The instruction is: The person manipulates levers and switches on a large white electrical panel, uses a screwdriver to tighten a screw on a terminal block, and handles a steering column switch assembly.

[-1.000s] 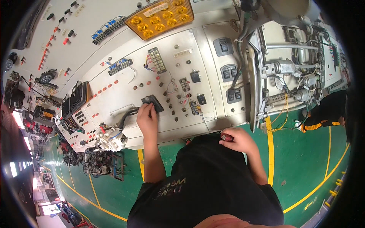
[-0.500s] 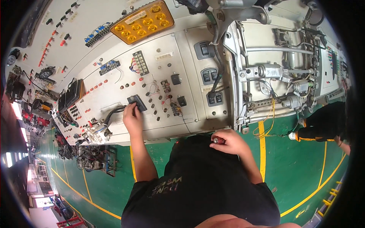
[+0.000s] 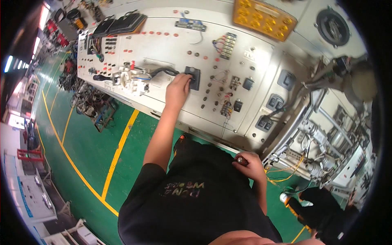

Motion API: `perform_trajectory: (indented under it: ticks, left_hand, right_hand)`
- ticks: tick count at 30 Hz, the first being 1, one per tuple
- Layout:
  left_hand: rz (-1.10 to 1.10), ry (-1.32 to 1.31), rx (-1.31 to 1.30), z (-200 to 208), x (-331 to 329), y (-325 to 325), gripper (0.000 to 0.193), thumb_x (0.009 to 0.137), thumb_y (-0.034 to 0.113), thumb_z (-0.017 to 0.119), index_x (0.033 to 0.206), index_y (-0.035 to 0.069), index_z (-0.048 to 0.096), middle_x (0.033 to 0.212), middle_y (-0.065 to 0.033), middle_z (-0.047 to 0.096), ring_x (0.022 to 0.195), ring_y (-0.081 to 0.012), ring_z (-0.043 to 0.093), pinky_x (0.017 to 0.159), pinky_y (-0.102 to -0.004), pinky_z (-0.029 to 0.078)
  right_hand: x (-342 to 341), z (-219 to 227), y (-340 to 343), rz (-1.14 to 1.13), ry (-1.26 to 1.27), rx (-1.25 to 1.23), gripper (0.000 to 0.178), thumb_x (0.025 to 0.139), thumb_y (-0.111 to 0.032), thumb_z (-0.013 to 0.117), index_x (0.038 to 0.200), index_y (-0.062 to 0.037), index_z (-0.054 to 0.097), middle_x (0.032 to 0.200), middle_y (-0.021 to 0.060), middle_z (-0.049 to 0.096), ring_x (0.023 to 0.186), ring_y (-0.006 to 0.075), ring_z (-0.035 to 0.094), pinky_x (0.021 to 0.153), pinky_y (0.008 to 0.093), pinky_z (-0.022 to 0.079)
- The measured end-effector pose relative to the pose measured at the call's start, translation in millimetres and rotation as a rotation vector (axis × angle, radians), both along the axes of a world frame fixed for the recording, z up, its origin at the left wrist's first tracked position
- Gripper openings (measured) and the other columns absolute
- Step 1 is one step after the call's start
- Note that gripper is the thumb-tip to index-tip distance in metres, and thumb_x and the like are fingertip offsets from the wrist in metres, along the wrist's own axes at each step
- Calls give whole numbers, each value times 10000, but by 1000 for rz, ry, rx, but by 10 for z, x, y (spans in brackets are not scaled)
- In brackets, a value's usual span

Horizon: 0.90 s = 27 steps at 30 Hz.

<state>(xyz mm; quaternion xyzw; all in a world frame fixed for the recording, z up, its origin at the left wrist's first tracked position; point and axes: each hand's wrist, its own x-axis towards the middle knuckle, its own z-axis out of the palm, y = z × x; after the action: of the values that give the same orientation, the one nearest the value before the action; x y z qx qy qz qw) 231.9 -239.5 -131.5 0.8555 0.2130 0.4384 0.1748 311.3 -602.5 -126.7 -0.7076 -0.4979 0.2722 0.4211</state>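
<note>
Just below centre, the edge of the white panel (image 3: 163, 50) slants toward four o'clock; green floor (image 3: 87, 139) opens at eight. At twelve, my left hand (image 3: 178, 90) bunches its fingertips against the black block (image 3: 195, 83), whether pinching I can't tell; at four, my right hand (image 3: 252, 166) encloses a red cylinder (image 3: 243, 161).

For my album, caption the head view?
Left hand at a black rectangular block, right hand clasping a dark-red cylindrical object.
</note>
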Motion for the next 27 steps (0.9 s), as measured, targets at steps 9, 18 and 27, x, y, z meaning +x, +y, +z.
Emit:
perform_trajectory:
  ticks: [9,18,27]
  left_hand:
    - [-173,-54,-170,-82,-104,193,162,796,23,647,958,32,643,978,-122,618,791,-314,616,682,-351,507]
    - [-344,-34,-160,-159,-154,524,121,837,74,631,955,59,652,930,-99,615,751,-302,619,662,-361,506]
    - [-920,153,-203,-886,-1687,591,165,762,59,616,915,101,659,904,-78,624,703,-301,611,599,-378,493]
  right_hand:
    - [-431,46,583,-8,-76,32,219,696,-103,766,846,-45,617,668,64,543,547,170,520,515,280,408]
    - [-1553,-9,1159,-327,-28,-75,194,720,-88,748,856,-36,619,696,79,559,586,207,524,545,298,427]
    - [-1956,27,1985,-691,-56,-301,541,755,-185,717,1248,-72,524,595,79,543,512,233,522,528,329,438]
